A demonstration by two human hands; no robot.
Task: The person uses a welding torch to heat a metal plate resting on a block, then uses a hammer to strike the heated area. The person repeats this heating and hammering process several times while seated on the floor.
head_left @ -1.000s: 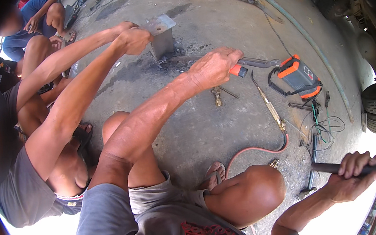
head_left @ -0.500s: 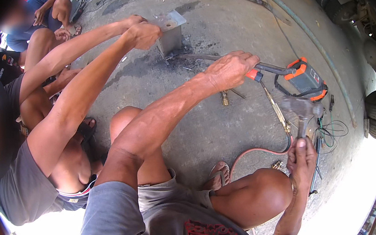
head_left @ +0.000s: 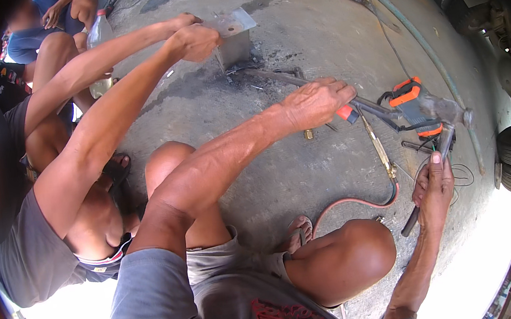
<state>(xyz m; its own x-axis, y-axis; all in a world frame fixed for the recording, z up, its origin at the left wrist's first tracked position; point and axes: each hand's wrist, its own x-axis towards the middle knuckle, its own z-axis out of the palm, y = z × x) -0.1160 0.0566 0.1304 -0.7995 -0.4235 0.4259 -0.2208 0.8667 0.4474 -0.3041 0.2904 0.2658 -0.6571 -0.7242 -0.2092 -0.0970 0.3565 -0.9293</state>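
My left hand [head_left: 322, 104] is closed around a long dark metal bar [head_left: 375, 108]. From my grip the bar reaches far left to the foot of a square metal block with a plate on top [head_left: 235, 48], and its near end points right. An orange and dark piece [head_left: 347, 113] shows just below this hand; I cannot tell whether it is held. My right hand [head_left: 434, 185] grips a hammer [head_left: 444, 118] by its handle, head up, to the right of the bar's end and apart from it. A co-worker's two hands [head_left: 196, 40] are closed at the block's left side.
An orange and grey machine with a strap [head_left: 413, 108] stands beyond the hammer. A brass torch [head_left: 381, 149] with a red hose [head_left: 347, 204] lies on the concrete. A long pipe [head_left: 424, 48] curves along the right. Another person is near a clear bottle [head_left: 99, 36] at far left.
My right hand has moved the hammer right and up, away from the bar. My left hand keeps its hold. A bottle has come into view at far left.
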